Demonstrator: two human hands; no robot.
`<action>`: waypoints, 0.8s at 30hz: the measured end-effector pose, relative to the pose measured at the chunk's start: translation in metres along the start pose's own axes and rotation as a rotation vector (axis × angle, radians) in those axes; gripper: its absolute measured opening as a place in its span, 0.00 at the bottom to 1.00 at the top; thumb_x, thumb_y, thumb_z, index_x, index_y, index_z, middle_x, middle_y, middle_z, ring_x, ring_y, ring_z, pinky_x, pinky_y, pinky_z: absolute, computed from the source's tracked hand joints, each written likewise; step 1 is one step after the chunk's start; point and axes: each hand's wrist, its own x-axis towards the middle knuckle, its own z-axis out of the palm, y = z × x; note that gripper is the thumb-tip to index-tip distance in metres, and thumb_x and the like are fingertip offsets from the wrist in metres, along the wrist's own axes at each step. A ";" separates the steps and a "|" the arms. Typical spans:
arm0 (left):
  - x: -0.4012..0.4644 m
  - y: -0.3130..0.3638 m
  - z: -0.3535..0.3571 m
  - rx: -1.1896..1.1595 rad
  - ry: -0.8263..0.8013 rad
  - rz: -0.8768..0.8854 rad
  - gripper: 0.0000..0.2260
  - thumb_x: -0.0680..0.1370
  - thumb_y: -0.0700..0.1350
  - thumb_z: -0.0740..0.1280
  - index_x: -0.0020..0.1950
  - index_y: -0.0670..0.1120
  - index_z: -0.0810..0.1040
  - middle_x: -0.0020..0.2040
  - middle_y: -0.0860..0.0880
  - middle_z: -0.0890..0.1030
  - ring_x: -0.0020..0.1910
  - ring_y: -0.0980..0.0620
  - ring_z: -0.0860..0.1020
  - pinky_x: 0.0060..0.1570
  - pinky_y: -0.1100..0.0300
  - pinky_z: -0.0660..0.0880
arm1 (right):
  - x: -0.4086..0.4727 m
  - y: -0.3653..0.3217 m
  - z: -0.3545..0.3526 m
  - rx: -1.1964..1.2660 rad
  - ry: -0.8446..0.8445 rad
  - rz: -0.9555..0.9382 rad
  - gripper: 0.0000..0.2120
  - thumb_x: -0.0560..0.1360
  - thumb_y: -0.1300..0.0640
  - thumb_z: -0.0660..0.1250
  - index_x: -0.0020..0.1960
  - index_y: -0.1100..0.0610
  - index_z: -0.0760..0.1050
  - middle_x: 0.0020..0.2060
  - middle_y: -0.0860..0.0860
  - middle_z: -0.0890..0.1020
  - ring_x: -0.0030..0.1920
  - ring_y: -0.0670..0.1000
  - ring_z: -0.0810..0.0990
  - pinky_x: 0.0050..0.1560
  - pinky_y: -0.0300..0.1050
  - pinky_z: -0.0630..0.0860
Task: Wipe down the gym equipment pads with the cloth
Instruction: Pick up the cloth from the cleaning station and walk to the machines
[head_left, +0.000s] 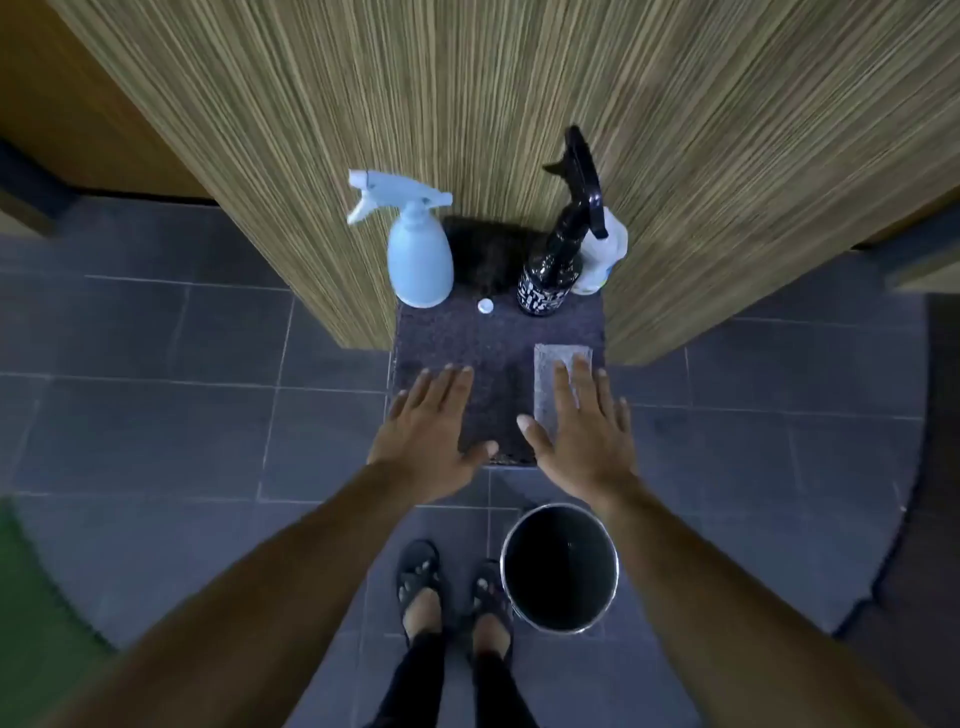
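Both my hands lie flat, fingers spread, on the dark tabletop: my left hand (434, 426) on its near-left part, my right hand (582, 431) pressing the grey cloth (562, 358) by its right edge. Three spray bottles line its far edge.

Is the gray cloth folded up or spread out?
Folded: the cloth lies as a neat narrow rectangle under the right hand.

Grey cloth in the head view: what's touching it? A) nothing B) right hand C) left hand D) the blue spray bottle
B: the right hand lies flat with straight fingers on the folded grey cloth, while the left hand rests on the dark mat beside it.
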 end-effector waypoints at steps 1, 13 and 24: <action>0.007 -0.002 0.006 0.023 0.024 0.007 0.41 0.77 0.66 0.58 0.80 0.49 0.41 0.80 0.48 0.45 0.79 0.45 0.43 0.75 0.46 0.48 | 0.008 0.002 0.005 -0.015 0.014 -0.011 0.39 0.76 0.30 0.46 0.79 0.50 0.41 0.79 0.52 0.42 0.77 0.58 0.42 0.74 0.63 0.47; 0.039 -0.013 0.050 0.040 0.146 -0.032 0.39 0.77 0.63 0.61 0.80 0.48 0.46 0.80 0.48 0.49 0.79 0.44 0.46 0.74 0.44 0.50 | 0.054 0.015 0.043 -0.035 0.122 -0.022 0.39 0.76 0.29 0.45 0.79 0.50 0.40 0.78 0.55 0.39 0.76 0.63 0.39 0.73 0.65 0.44; 0.040 -0.007 0.055 0.039 0.179 -0.062 0.37 0.78 0.59 0.62 0.80 0.48 0.48 0.80 0.47 0.50 0.79 0.43 0.48 0.74 0.45 0.51 | 0.058 0.018 0.059 0.120 0.275 -0.118 0.28 0.82 0.49 0.56 0.77 0.62 0.56 0.77 0.60 0.54 0.76 0.67 0.49 0.74 0.64 0.53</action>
